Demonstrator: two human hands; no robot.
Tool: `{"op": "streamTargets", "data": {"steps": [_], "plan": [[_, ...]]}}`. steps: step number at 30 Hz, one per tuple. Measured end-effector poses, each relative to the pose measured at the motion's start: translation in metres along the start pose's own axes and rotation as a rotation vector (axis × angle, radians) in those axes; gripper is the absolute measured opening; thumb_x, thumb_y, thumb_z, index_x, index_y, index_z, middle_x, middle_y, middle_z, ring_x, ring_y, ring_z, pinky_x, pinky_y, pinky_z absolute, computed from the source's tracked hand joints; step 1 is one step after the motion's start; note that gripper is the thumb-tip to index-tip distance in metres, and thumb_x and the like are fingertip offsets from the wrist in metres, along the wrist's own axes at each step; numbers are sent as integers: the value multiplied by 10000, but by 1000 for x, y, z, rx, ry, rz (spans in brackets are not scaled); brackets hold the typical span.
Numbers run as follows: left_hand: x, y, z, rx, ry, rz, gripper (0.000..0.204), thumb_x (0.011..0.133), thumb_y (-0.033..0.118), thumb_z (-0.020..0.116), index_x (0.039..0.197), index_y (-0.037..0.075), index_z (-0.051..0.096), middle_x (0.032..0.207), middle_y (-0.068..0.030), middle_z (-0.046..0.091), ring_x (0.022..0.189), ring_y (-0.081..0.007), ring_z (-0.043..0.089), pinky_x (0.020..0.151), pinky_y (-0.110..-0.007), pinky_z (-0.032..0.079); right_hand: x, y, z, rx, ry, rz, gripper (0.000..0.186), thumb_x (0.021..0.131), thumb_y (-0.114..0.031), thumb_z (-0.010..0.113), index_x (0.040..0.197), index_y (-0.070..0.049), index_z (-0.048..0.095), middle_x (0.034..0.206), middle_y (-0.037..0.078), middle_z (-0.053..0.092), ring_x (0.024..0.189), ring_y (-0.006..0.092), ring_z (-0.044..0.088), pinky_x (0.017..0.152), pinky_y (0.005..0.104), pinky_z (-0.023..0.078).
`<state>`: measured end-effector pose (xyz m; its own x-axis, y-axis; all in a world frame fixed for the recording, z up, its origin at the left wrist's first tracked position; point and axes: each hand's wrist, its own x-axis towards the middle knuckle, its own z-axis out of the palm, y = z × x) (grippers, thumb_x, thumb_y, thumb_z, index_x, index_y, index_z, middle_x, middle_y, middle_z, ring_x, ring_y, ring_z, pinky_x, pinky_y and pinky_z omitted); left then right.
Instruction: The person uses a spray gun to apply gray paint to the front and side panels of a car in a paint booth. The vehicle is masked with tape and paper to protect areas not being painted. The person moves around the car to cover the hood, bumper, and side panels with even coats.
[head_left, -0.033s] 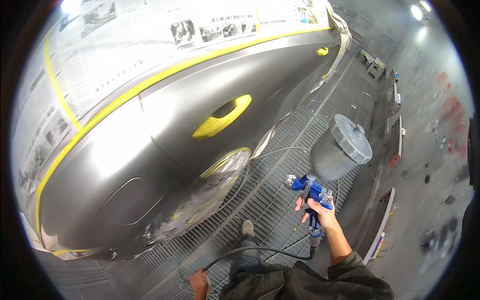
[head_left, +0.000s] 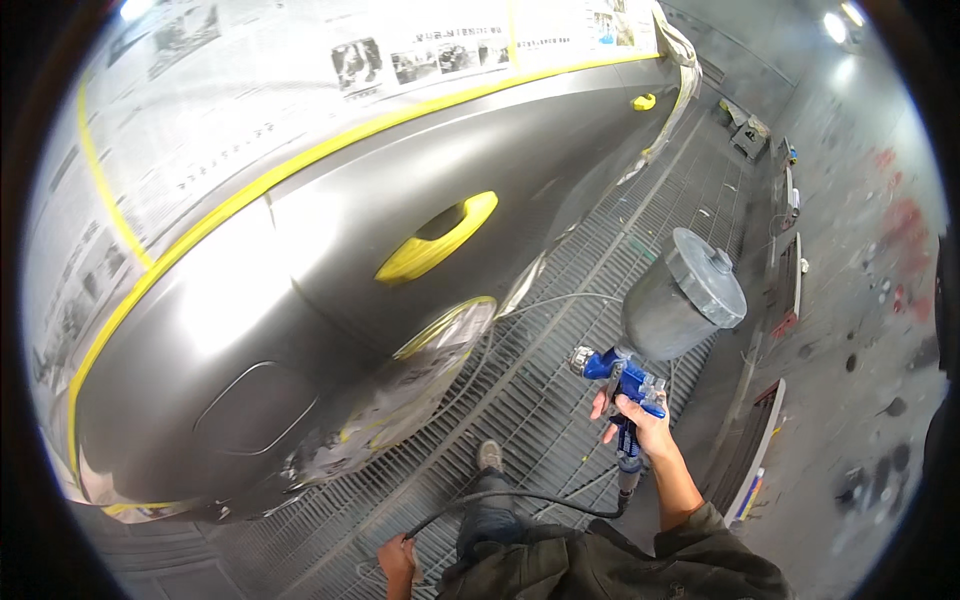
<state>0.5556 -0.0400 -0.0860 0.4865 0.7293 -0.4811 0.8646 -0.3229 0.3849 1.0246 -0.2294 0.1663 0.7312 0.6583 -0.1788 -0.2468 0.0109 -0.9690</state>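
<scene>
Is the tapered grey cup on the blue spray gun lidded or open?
Lidded: a round, knobbed grey lid covers the tapered grey cup on the blue spray gun; fill cannot be told.

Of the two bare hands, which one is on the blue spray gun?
The right hand, wrapped around the spray gun below its grey cup; the left hand holds the dark hose instead.

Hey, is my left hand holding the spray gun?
No, your right hand grips the blue spray gun, while your left hand holds the black hose.
</scene>
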Motion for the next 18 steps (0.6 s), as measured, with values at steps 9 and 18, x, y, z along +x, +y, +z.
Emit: {"op": "streamTargets", "data": {"steps": [9, 18], "plan": [[55, 119, 52, -140, 172, 111, 309, 899, 311, 673, 1047, 49, 742, 904, -216, 698, 846, -435, 649, 734, -493, 512, 90, -37, -116, 0, 21, -33, 529, 937, -360, 624, 1224, 74, 534, 996, 235, 659, 836, 296, 689, 483, 357, 587], [33, 295, 110, -158, 467, -120, 218, 902, 229, 685, 1063, 85, 708, 1000, -126, 709, 852, -375, 678, 708, -462, 541, 233, 10, -240, -183, -152, 27, 243, 949, -236, 587, 1082, -32, 595, 932, 79, 620, 798, 171, 637, 444, 293, 531]]}}
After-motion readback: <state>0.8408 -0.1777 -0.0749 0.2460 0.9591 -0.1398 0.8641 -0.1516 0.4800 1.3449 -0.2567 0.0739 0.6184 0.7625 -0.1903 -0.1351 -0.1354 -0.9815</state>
